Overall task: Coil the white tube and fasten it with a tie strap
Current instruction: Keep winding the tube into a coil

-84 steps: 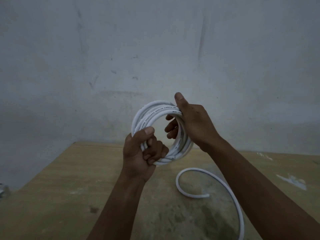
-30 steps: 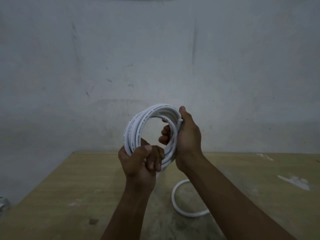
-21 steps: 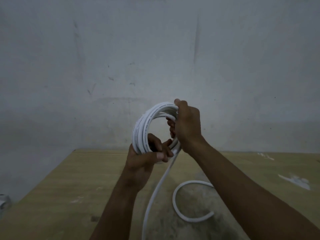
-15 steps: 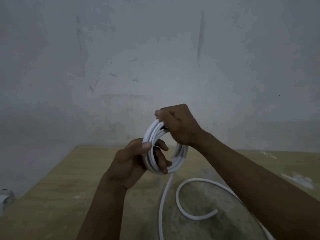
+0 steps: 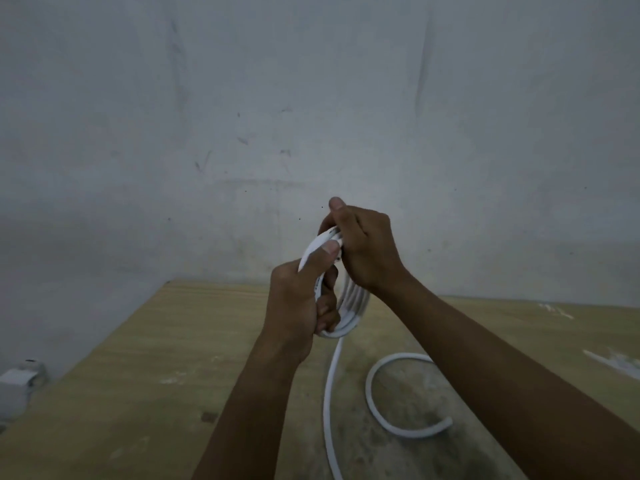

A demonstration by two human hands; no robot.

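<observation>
A: Grip first. Your left hand (image 5: 298, 303) is clamping the near side of the white tube (image 5: 346, 306), thumb lying across the upper turns, fingers curling through the middle of the coil. Your right hand (image 5: 363, 251) is closing over the top and far side of the same bundle, fist wrapped round the loops.

B: Where is the tube sitting?

A: You are holding the coil up in the air above the wooden table (image 5: 173, 341), edge-on to the camera, in front of the grey wall (image 5: 311, 98). A loose length (image 5: 330, 403) is hanging from the bottom of the coil and running off the lower edge of the view. Right of that, a separate curl (image 5: 384, 393) is lying on the table, open end pointing right. Whether the two join out of view, I cannot tell.

B: Step in hand?

A: Judging by the slack, you are in the winding stage, not the fastening one. No tie strap is showing anywhere.

B: Next move?

A: Probably feeding the hanging length round as another turn, with one hand pinching the bundle so the stiff loops are not springing apart. Then a strap needs finding.
</observation>
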